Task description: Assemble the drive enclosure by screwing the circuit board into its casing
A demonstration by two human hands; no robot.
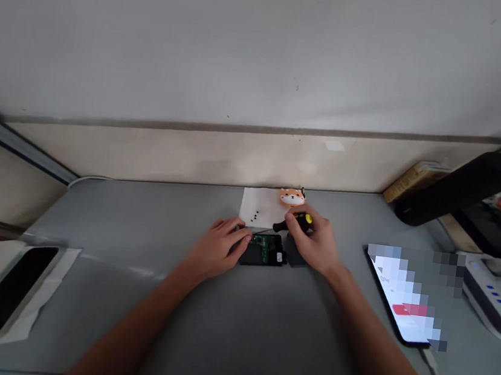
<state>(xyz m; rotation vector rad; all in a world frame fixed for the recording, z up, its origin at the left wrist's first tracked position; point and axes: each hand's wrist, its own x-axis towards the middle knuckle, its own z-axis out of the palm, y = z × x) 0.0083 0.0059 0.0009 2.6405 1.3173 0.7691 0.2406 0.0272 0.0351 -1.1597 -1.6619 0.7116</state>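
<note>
On the grey table lies a small black device (272,252) with a green circuit board exposed. My left hand (224,245) rests at its left end, thumb and fingertips against the board's upper left corner; whether they pinch anything there is hidden. A screwdriver (292,222) with a black and yellow handle is gripped in my right hand (317,238). Its thin shaft points left, the tip near my left fingertips. Partly under my right hand is a flat dark piece (297,258). Behind the device, several tiny dark screws (255,215) lie on a white paper (253,199).
An orange animal-faced case (292,197) sits on the paper's right side. To the right are a lit phone (401,300) with a cable, a black cylinder (460,189) and a white power strip (493,296). A dark phone (9,295) lies at far left. A wall rises behind.
</note>
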